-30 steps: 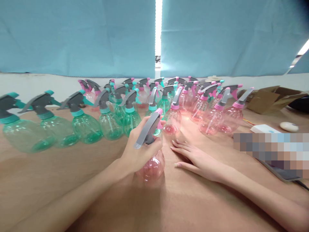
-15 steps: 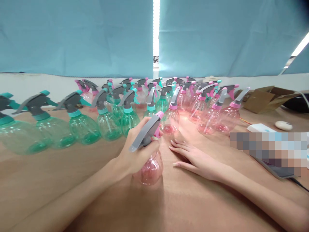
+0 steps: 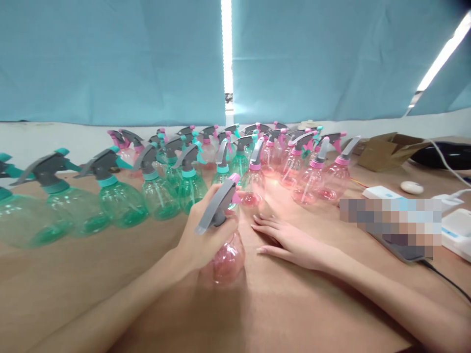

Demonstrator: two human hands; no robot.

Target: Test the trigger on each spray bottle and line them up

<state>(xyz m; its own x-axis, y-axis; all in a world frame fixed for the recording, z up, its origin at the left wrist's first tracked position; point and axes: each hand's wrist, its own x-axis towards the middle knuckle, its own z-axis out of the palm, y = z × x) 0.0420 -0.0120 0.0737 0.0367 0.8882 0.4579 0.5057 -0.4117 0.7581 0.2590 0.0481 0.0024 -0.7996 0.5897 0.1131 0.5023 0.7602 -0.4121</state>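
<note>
My left hand (image 3: 208, 230) is wrapped round the neck of a pink spray bottle (image 3: 225, 262) with a grey and pink trigger head. The bottle stands upright on the wooden table (image 3: 154, 294), its nozzle pointing away from me. Part of its neck is hidden behind my fingers. To its right, my right hand (image 3: 285, 238) lies on the table, fingers stretched out, holding nothing. Just beyond my hands stands another pink spray bottle (image 3: 253, 184). A green spray bottle (image 3: 192, 189) with a turquoise collar is beyond my left hand.
Several green bottles (image 3: 123, 203) form a row on the left, with pink ones (image 3: 307, 181) on the right. Farther right are a cardboard box (image 3: 386, 149), a white mouse (image 3: 412, 187), a phone partly blurred out (image 3: 408, 251) and white power strips (image 3: 458, 235). Blue cloth (image 3: 110, 59) hangs behind.
The camera view has turned slightly to the right, so the scene sits farther left. My left hand still grips the pink spray bottle, and my right hand stays flat.
</note>
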